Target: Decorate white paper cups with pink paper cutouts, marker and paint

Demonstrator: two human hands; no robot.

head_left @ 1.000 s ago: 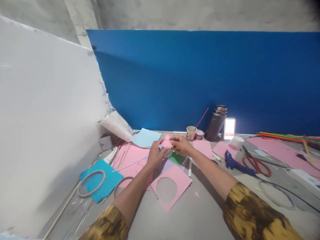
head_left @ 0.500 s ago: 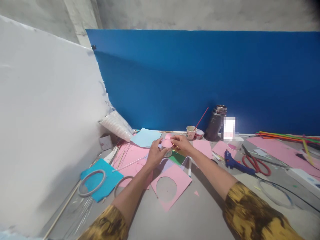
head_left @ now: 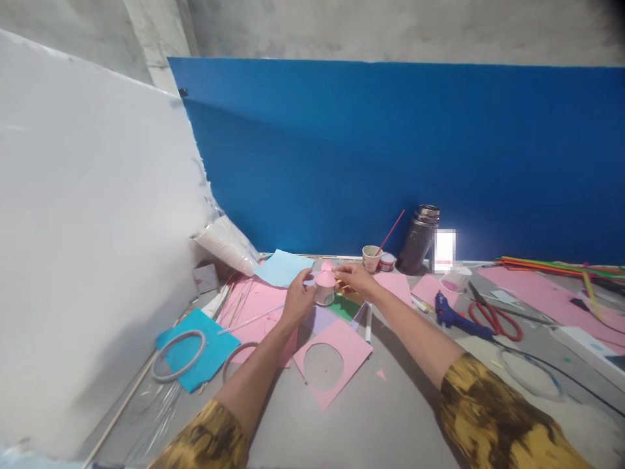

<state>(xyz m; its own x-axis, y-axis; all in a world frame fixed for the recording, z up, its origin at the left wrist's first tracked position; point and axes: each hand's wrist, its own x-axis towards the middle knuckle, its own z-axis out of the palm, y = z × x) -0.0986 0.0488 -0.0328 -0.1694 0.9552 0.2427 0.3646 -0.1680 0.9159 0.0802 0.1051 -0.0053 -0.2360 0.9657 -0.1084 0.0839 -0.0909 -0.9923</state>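
Note:
A small paper cup (head_left: 325,297) stands on the table between my two hands, with a pink paper piece (head_left: 326,279) over its top. A smaller rounded pink part rises behind that piece. My left hand (head_left: 299,298) is just left of the cup, thumb and fingers apart; I cannot tell whether it touches the cup. On the other side, my right hand (head_left: 357,281) has its fingertips pinched at the right edge of the pink paper. Nearer to me lies a pink sheet with a round hole (head_left: 349,371).
At right lie a blue glue gun (head_left: 459,317), red-handled scissors (head_left: 495,319) and a cable. A dark flask (head_left: 417,244) and a paper cup with a red stick (head_left: 371,259) stand along the blue board (head_left: 390,150). Tape rings and a blue sheet (head_left: 215,348) lie left.
My left hand has drawn back slightly to the left from the pink paper, its fingers wider apart, and more of the cup shows. The right hand stays at the paper's edge.

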